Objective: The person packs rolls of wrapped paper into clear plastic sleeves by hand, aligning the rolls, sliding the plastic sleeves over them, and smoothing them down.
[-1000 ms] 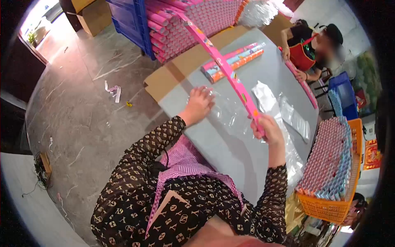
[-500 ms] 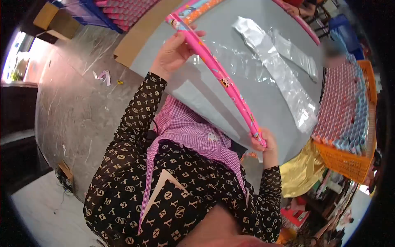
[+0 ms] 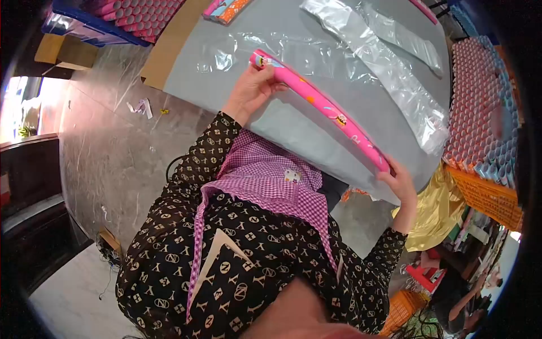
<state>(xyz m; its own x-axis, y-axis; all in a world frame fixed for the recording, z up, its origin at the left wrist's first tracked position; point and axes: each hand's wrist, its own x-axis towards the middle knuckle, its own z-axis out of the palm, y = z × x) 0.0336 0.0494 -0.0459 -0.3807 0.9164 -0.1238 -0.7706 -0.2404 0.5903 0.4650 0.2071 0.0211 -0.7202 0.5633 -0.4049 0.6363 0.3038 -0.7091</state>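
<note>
Head view: I read the step in hand as a two-handed hold on one roll.
Blue crate point(image 3: 84, 28): one, far left, beside stacked pink tubes point(image 3: 127, 17) too many for me to count.
Patterned rolls point(image 3: 226, 10): at least two, side by side at the table's far edge.
Left hand point(image 3: 249, 90): partly closed, thumb over and fingers under the pink roll's upper end.
Pink roll point(image 3: 322, 103): one, slanting between both hands above the near part of the grey table point(image 3: 195, 85). I judge that any move from here calls for both ends guided together, lightly enough not to crease it.
Silvery sleeves point(image 3: 389, 73): two, lying flat on the table.
Right hand point(image 3: 402, 183): closed around the roll's lower end, fingers and thumb pinching.
Orange basket point(image 3: 488, 198): one beside the table, packed with tubes, uncountable; a second basket point(image 3: 403, 311) shows lower down.
</note>
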